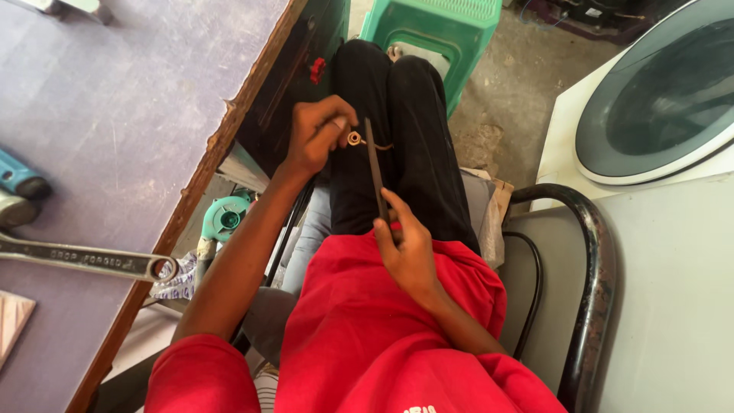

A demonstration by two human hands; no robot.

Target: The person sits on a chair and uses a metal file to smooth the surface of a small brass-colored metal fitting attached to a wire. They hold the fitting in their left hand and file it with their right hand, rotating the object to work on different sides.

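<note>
Now | your left hand fingers pinch small brass ring over lap | right hand fingers pinch thin dark tool, tip beside ring | risk: light pinch, ring could drop.

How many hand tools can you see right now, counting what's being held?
2. A flat dark file held by the right hand, its tip beside the small brass ring fitting in the left hand. A wrench lies on the purple table. Others may be hidden.
</note>
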